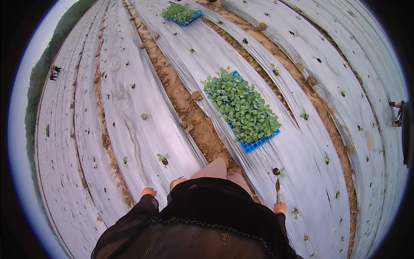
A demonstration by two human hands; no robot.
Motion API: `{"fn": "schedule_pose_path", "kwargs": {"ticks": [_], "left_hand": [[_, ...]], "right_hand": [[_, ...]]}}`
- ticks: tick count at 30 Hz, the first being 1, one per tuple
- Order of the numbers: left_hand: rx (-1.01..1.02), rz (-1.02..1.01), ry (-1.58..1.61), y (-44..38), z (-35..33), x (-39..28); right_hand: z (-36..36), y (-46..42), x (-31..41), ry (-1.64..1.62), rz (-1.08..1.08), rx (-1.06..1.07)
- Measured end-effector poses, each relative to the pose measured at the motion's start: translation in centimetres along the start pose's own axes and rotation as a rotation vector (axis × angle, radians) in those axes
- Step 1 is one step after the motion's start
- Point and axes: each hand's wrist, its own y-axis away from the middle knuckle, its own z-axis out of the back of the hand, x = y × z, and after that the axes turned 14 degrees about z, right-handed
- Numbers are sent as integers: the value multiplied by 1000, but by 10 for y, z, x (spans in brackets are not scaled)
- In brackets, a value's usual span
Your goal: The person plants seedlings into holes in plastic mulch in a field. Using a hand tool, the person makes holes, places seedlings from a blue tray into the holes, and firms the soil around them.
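Note:
My right hand point(280, 208) grips the handle of a narrow hand trowel point(278, 191), its soil-darkened blade pointing forward. Just beyond the blade tip, a planting hole point(276, 171) in the silvery plastic mulch film point(258, 168) has a small seedling at its edge. My left hand point(149, 191) hangs beside my body above the neighbouring mulched bed; whether its fingers are curled closed is hard to make out. Ahead, a blue plug tray point(257, 146) packed with leafy green seedlings point(242, 106) lies on the bed to the right of the furrow.
A second blue seedling tray point(181, 14) lies farther up the same bed. A bare soil furrow point(197, 123) with clods runs between the beds. Planted seedlings point(304, 115) dot the film. Other people point(399, 113) appear at the right edge and, far off, at left.

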Motion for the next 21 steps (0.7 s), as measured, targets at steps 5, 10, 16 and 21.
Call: {"fn": "schedule_pose_path", "kwargs": {"ticks": [5, 10, 16, 21], "left_hand": [[100, -80, 94, -5, -48, 0], [31, -279, -226, -6, -55, 5], [152, -125, -55, 29, -25, 3], [-70, -140, -84, -5, -5, 17]], "right_hand": [[64, 47, 55, 250, 169, 47], [88, 68, 74, 93, 62, 141], [74, 57, 46, -41, 12, 102], [82, 55, 99, 3, -2, 68]]}}
